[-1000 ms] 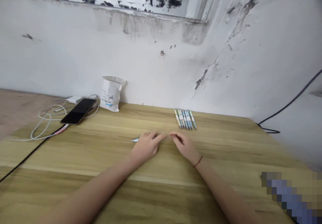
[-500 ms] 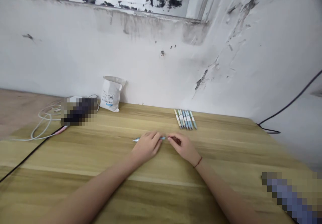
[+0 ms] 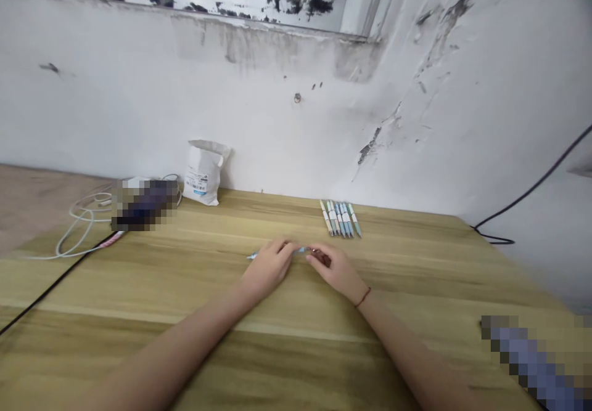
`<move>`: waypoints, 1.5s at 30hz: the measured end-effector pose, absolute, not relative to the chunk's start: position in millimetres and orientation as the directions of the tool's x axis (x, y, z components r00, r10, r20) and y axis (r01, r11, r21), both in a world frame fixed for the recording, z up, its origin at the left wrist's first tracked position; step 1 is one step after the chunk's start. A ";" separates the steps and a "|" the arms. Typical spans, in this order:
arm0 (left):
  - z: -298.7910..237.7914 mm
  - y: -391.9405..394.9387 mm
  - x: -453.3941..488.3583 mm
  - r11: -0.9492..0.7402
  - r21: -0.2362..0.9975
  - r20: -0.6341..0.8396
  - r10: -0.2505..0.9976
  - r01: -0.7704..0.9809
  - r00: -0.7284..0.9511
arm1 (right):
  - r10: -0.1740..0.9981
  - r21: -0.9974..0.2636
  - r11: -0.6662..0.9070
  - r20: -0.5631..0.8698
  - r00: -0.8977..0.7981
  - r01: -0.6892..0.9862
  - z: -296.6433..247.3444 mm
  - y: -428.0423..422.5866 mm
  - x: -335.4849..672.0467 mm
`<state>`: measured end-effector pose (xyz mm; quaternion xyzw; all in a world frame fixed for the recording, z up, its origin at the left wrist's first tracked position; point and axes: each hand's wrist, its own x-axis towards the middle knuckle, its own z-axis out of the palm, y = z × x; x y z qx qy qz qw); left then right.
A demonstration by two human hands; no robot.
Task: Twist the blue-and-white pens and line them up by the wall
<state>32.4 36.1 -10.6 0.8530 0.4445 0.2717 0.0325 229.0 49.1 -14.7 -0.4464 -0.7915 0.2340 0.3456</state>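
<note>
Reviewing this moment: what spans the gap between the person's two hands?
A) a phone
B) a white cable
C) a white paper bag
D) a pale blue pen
D. The pale blue pen runs across the gap from the left hand to the right hand, apart from the row of pens.

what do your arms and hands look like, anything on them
Both forearms are bare, with no sleeves in view, and neither the left hand nor the right hand wears a glove. A thin dark red cord bracelet circles the right wrist; nothing shows on the left wrist.
</note>
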 end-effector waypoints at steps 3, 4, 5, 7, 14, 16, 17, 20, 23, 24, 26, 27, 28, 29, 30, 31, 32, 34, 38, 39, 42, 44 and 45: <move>-9.7 37.0 31.9 -0.572 0.298 0.451 0.790 0.764 0.415 | 0.875 -0.692 0.481 0.334 -0.351 0.539 -13.3 49.7 229.1; -9.4 37.2 31.6 -0.565 0.300 0.454 0.793 0.768 0.406 | 0.876 -0.700 0.479 0.340 -0.344 0.530 -12.6 50.1 229.2; -9.1 37.2 31.3 -0.560 0.304 0.455 0.796 0.771 0.399 | 0.876 -0.707 0.479 0.348 -0.334 0.520 -12.1 50.5 229.4; -9.0 36.9 31.0 -0.547 0.315 0.452 0.805 0.775 0.385 | 0.878 -0.719 0.477 0.360 -0.317 0.505 -11.9 51.6 230.0; -9.5 34.8 32.2 -0.535 0.335 0.438 0.817 0.775 0.375 | 0.921 -0.770 0.389 0.304 -0.245 0.506 -19.1 54.5 231.7; -9.1 34.5 32.2 -0.551 0.334 0.425 0.812 0.765 0.400 | 0.922 -0.776 0.386 0.300 -0.247 0.500 -19.4 54.5 231.3; -9.0 34.4 32.2 -0.557 0.335 0.420 0.810 0.760 0.409 | 0.921 -0.775 0.388 0.300 -0.251 0.499 -18.8 54.3 231.0; -9.9 34.8 32.0 -0.571 0.352 0.419 0.805 0.742 0.420 | 0.912 -0.765 0.406 0.305 -0.274 0.499 -15.8 53.4 230.3; -11.3 35.8 31.7 -0.579 0.371 0.420 0.802 0.726 0.425 | 0.905 -0.758 0.420 0.308 -0.294 0.499 -14.1 52.5 230.3; -11.6 36.2 31.6 -0.586 0.372 0.420 0.798 0.720 0.432 | 0.905 -0.760 0.420 0.311 -0.291 0.496 -14.4 52.3 230.4; -11.8 36.8 31.2 -0.595 0.376 0.421 0.792 0.710 0.441 | 0.908 -0.768 0.414 0.311 -0.281 0.488 -16.1 52.4 231.0; -11.8 37.0 31.0 -0.596 0.381 0.421 0.793 0.707 0.441 | 0.910 -0.774 0.411 0.313 -0.272 0.482 -17.4 52.6 231.3; -11.8 37.1 30.7 -0.593 0.389 0.421 0.795 0.705 0.437 | 0.912 -0.781 0.407 0.315 -0.263 0.474 -18.7 52.9 231.5; -11.6 37.1 30.5 -0.588 0.398 0.422 0.799 0.704 0.428 | 0.914 -0.788 0.402 0.315 -0.256 0.466 -20.0 53.3 231.7; -11.5 36.9 30.3 -0.582 0.406 0.422 0.803 0.705 0.420 | 0.916 -0.795 0.397 0.314 -0.248 0.460 -21.0 53.8 231.9; -11.2 36.7 30.1 -0.578 0.408 0.426 0.805 0.707 0.413 | 0.919 -0.801 0.391 0.314 -0.239 0.454 -21.8 54.2 231.9; -10.9 36.4 30.0 -0.575 0.404 0.430 0.806 0.712 0.407 | 0.921 -0.806 0.386 0.312 -0.232 0.448 -22.1 54.5 231.9; -9.7 35.6 29.9 -0.568 0.382 0.438 0.806 0.729 0.398 | 0.926 -0.817 0.375 0.306 -0.222 0.439 -21.7 54.9 231.7; -6.5 33.9 30.8 -0.545 0.336 0.436 0.813 0.768 0.385 | 0.926 -0.826 0.374 0.308 -0.217 0.423 -17.9 54.9 230.7; -5.8 33.6 31.2 -0.538 0.329 0.432 0.816 0.776 0.383 | 0.924 -0.824 0.378 0.311 -0.221 0.422 -17.2 54.9 230.4; -5.1 33.1 32.4 -0.526 0.314 0.430 0.821 0.790 0.376 | 0.919 -0.822 0.390 0.321 -0.228 0.414 -16.7 55.1 230.0; -5.7 33.3 32.8 -0.533 0.305 0.439 0.814 0.789 0.380 | 0.919 -0.828 0.390 0.324 -0.222 0.403 -17.5 55.1 230.1; -6.1 33.5 32.8 -0.538 0.302 0.443 0.810 0.787 0.383 | 0.920 -0.833 0.387 0.326 -0.216 0.395 -17.9 55.0 230.1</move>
